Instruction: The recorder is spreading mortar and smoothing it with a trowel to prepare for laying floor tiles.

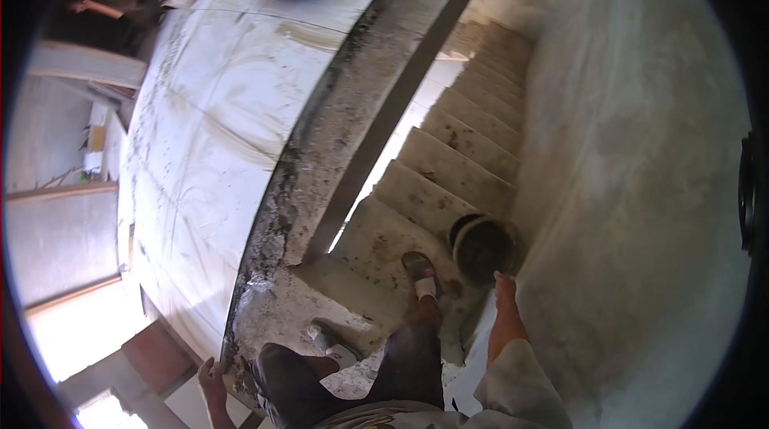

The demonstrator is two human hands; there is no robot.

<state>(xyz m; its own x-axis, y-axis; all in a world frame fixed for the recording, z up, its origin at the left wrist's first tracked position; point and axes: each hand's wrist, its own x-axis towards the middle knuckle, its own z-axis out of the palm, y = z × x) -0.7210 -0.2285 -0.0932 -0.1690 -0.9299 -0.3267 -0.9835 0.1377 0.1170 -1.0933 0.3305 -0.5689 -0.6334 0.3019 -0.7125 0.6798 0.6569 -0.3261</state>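
At four o'clock, a bucket (458, 248) in the right hand (505, 286)

Head view: the dark bucket sits or hangs at four o'clock, by the lower end of the visible stairs (481, 132); whether it touches them, I cannot tell. The right hand, slightly toward five, has its fingers closed at the near edge; lip or handle is unclear. The left hand (212, 381), at seven o'clock, is loosely curled near the white panel (216, 132), nothing visible in it. The bucket should be stiff and hard to break, its weight depending on the load; the lip looks the surest hold. Its mouth shows, but inside is too dark to tell contents from bare bottom.
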